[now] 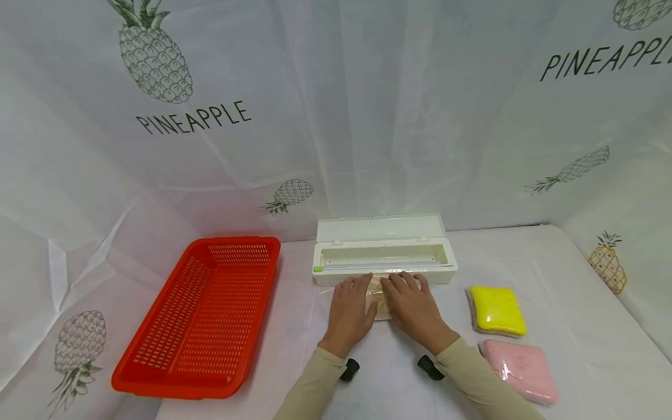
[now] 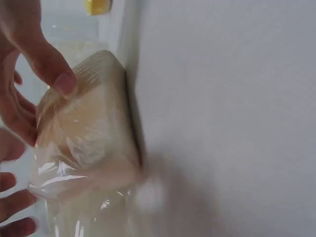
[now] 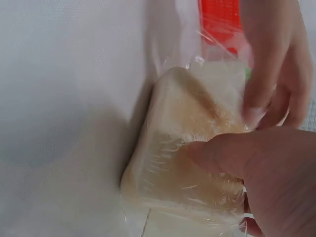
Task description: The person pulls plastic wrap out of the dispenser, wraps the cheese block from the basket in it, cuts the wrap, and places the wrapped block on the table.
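Note:
A slab that looks like sliced bread (image 3: 170, 163), in clear plastic film, lies on the table in front of a white cling film dispenser (image 1: 385, 279). My right hand (image 1: 417, 312) grips it from the right, thumb on its top and fingers over the far side, partly hidden. My left hand (image 1: 349, 315) is at its left, the fingertips (image 2: 19, 200) slightly bent and spread, touching the film near the far edge. Loose film (image 2: 84, 217) extends past the slab's left end. The dispenser's lid (image 1: 380, 227) stands raised.
A red plastic basket (image 1: 252, 350) stands on the left. To the right lie a yellow wrapped packet (image 1: 499, 311) and a pink wrapped packet (image 1: 522, 370). A white curtain (image 1: 367, 116) printed with pineapples hangs behind the table.

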The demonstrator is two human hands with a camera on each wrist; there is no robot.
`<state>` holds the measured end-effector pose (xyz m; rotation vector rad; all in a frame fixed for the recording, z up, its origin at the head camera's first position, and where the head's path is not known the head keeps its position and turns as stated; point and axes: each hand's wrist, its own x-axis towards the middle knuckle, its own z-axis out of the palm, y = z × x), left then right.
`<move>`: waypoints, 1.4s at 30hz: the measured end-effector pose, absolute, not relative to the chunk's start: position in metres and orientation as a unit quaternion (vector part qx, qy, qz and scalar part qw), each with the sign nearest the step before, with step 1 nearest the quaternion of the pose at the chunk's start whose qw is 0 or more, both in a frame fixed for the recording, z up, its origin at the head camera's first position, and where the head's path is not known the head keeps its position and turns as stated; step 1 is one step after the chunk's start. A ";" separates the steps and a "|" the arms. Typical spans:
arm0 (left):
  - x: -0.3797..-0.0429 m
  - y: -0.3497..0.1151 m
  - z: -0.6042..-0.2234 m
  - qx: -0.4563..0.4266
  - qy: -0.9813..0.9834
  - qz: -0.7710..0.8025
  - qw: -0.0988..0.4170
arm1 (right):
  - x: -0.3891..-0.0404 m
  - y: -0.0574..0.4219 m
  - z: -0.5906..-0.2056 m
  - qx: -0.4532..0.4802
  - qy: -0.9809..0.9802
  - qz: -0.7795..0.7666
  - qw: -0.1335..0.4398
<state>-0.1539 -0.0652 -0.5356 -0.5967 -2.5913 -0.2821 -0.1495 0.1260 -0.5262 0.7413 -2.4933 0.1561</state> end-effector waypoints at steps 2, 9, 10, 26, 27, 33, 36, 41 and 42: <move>-0.156 -0.074 -0.538 -0.196 -0.929 -0.157 0.270 | -0.150 0.126 -0.527 0.278 -0.920 0.061 0.269; -0.174 -0.117 -0.534 -0.045 -0.891 -0.343 0.295 | -0.152 0.127 -0.524 0.286 -0.920 0.077 0.257; -0.178 -0.122 -0.533 -0.029 -0.891 -0.358 0.279 | -0.152 0.127 -0.524 0.286 -0.920 0.079 0.255; -0.201 -0.144 -0.543 -0.004 -0.875 -0.465 0.136 | -0.151 0.128 -0.521 0.279 -0.928 0.096 0.226; -0.202 -0.144 -0.543 -0.004 -0.874 -0.467 0.136 | -0.151 0.128 -0.521 0.279 -0.928 0.097 0.227; -0.203 -0.148 -0.544 0.003 -0.869 -0.478 0.126 | -0.151 0.128 -0.521 0.279 -0.925 0.102 0.235; -0.203 -0.148 -0.546 0.004 -0.865 -0.487 0.123 | -0.151 0.128 -0.520 0.278 -0.925 0.099 0.239; -0.203 -0.148 -0.550 0.003 -0.860 -0.495 0.125 | -0.149 0.127 -0.515 0.273 -0.926 0.106 0.237; -0.203 -0.148 -0.551 0.003 -0.860 -0.494 0.126 | -0.149 0.127 -0.513 0.271 -0.927 0.108 0.237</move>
